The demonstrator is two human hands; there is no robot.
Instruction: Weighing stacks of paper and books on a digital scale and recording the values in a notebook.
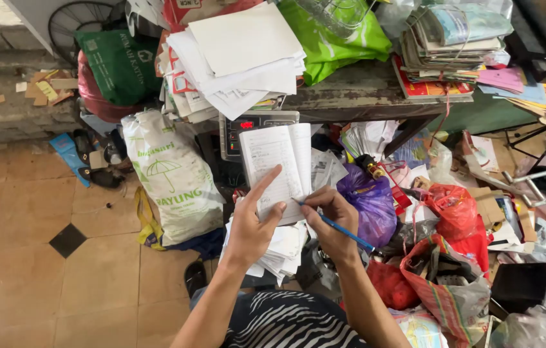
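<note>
My left hand holds an open notebook with lined, handwritten pages, its thumb lying across the left page. My right hand grips a blue pen, whose tip touches the lower part of the page near the notebook's spine. Under the notebook lies a stack of loose white papers resting on my lap. Behind the notebook stands a grey digital scale with a red display.
A white printed sack stands at left on the tiled floor. A table above carries paper piles, a green bag and bundled books. Purple and red plastic bags crowd the right.
</note>
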